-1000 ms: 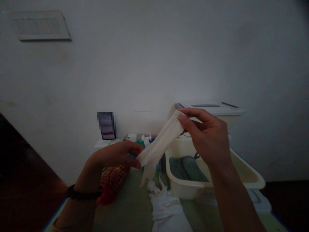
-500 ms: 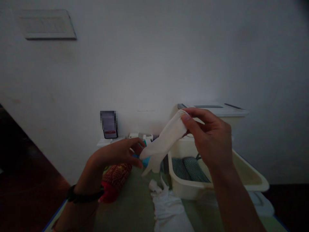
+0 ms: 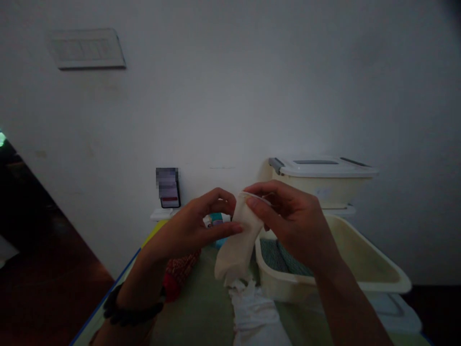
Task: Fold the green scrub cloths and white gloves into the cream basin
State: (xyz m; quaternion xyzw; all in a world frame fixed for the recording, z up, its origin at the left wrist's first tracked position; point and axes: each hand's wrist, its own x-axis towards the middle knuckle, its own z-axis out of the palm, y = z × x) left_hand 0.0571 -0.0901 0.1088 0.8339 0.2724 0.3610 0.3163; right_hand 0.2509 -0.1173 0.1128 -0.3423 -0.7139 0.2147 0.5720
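Note:
A pair of white socks (image 3: pixel 239 240) hangs in front of me over the table, cuff at the top and the lower ends drooping. My right hand (image 3: pixel 291 216) pinches the cuff between thumb and fingers. On the opposite edge, my left hand (image 3: pixel 212 218) has its thumb on the front of the fabric and its fingers curled behind, partly hidden. Just below the hanging ends lies a crumpled white cloth with a ruffled edge (image 3: pixel 257 312). A red patterned item (image 3: pixel 180 271) rests behind my left wrist, which wears a dark beaded bracelet (image 3: pixel 131 307).
An open cream bin (image 3: pixel 363 259) with folded green-grey fabric (image 3: pixel 284 257) stands at right. Behind it is a lidded cream box (image 3: pixel 324 185). A phone (image 3: pixel 170 190) leans upright near the wall. Blue and teal items (image 3: pixel 218 221) sit partly hidden behind my left hand.
My left hand has moved right and closed on the socks, where before it was apart from them. My right hand has come slightly left and down, and the socks now hang more upright.

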